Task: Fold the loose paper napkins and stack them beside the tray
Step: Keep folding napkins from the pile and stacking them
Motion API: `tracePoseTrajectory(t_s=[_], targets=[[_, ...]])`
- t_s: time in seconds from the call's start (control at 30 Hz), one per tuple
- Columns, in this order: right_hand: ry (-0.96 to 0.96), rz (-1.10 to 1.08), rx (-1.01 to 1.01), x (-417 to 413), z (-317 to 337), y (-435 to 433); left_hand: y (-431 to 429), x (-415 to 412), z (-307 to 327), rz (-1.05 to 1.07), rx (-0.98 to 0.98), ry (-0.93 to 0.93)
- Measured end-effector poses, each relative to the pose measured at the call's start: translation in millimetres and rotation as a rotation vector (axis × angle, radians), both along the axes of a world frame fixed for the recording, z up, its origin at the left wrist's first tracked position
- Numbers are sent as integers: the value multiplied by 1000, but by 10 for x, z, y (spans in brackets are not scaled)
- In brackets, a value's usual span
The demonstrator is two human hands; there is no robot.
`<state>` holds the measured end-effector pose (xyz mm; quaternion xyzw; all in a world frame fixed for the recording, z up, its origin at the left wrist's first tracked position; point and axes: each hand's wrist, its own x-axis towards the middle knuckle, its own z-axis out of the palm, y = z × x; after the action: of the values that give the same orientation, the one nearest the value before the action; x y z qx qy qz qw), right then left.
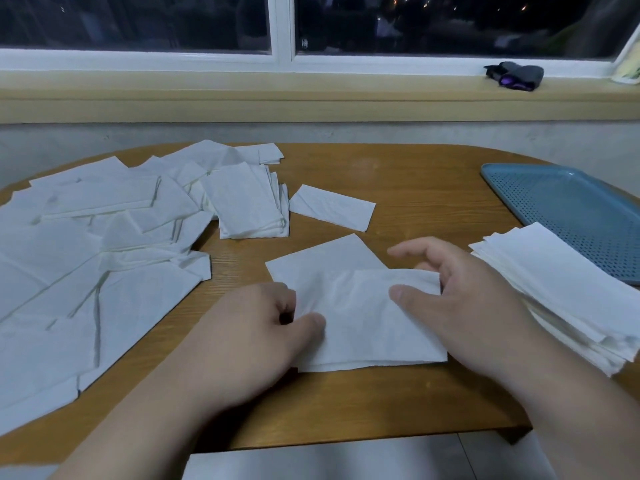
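A white paper napkin [360, 317] lies half folded on the wooden table [398, 188], its near half doubled over the far half. My left hand [256, 327] pinches its left edge between thumb and curled fingers. My right hand [460, 292] pinches the folded flap's upper right corner, thumb lying on top of the paper. A stack of folded napkins [561, 289] sits at the right, against the near edge of the blue perforated tray [568, 209]. Loose unfolded napkins [86, 258] cover the left part of the table.
A smaller pile of folded napkins [249, 202] and a single folded one [330, 207] lie at the table's middle back. A dark object with a purple spot [516, 76] rests on the window sill. The table's front edge runs just below my wrists.
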<state>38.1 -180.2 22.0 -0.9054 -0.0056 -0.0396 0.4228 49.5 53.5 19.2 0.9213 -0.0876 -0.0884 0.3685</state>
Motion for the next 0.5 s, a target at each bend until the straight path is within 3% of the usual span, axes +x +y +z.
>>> tracePoseTrajectory(t_s=[0.07,0.3,0.5], targets=[[40,-15,-105,22,-30,3,-31,-25,4,15,153,-58],[10,-28,-384,61,-149,57,-101,-47,10,-10,379,-157],[-22,-10,-510,101,-194,26,-87,-13,-27,45,308,-191]])
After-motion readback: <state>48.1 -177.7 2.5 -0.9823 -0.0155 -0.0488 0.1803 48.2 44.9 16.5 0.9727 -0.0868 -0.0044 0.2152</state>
